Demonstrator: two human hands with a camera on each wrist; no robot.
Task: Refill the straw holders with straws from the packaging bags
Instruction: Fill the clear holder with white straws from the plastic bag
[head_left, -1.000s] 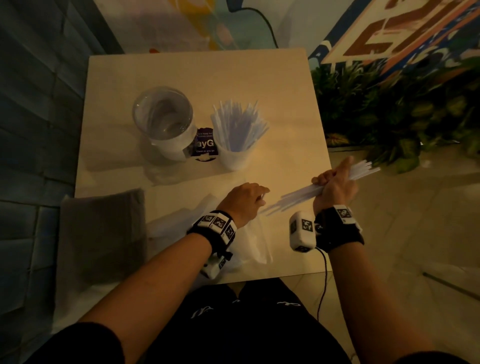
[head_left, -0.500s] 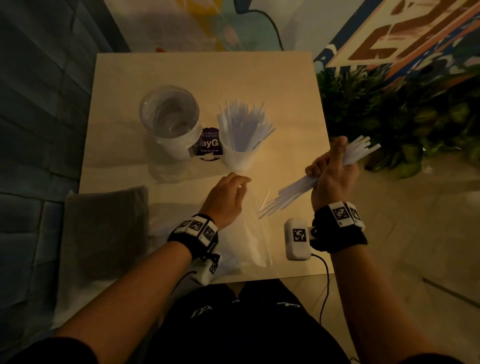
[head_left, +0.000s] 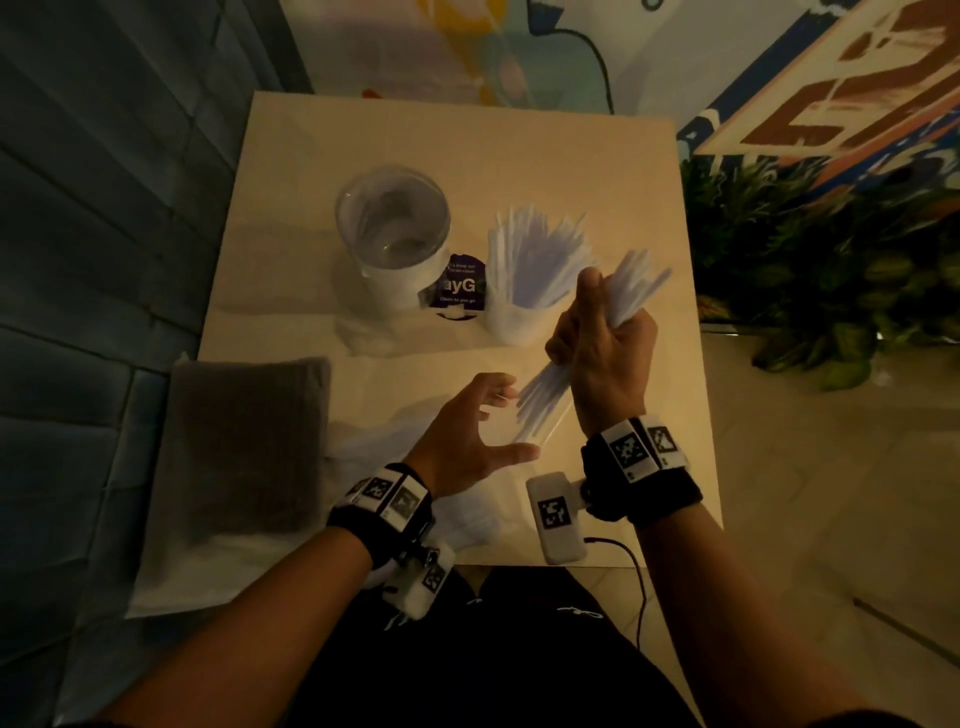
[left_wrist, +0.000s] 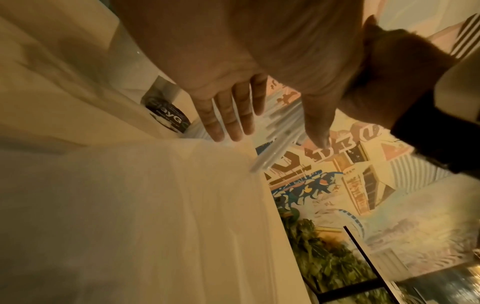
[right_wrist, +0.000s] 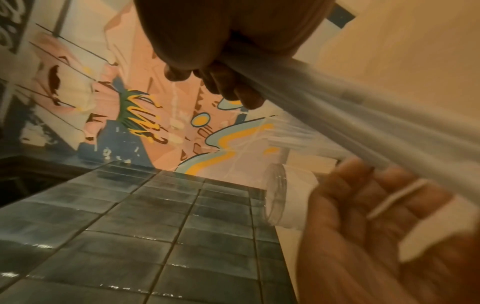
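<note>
A: Right hand (head_left: 605, 358)?

B: Fist wrapped round a bundle of white straws (head_left: 545, 395), held slanted above the surface (head_left: 519, 156). Upper ends fan out past the thumb, lower ends point down toward the left hand (head_left: 467, 436). Bundle is blurred in the right wrist view.

A: Left hand?

B: Fingers spread and nearly straight, palm turned toward the lower straw tips, thumb apart below them. It grips nothing. Cannot tell if the fingertips touch the straws; they are just beside them.

A: Holders?

B: Two, side by side on the far half of the surface. The left one, a clear cup (head_left: 392, 244) with a white band, has no straws standing in it that I can make out. The right holder (head_left: 514, 317) is full, straws splayed upward. A purple label (head_left: 460, 288) sits between them, touching both.

A: Packaging?

B: Clear plastic bag (head_left: 467, 514) lies flat on the near edge of the surface, under the left wrist. A grey cloth (head_left: 244, 441) lies to its left.

A: Surroundings?

B: Green plants (head_left: 831, 270) to the right, painted mural (right_wrist: 145, 115) behind, dark tiled wall (right_wrist: 130, 226) on the left.
</note>
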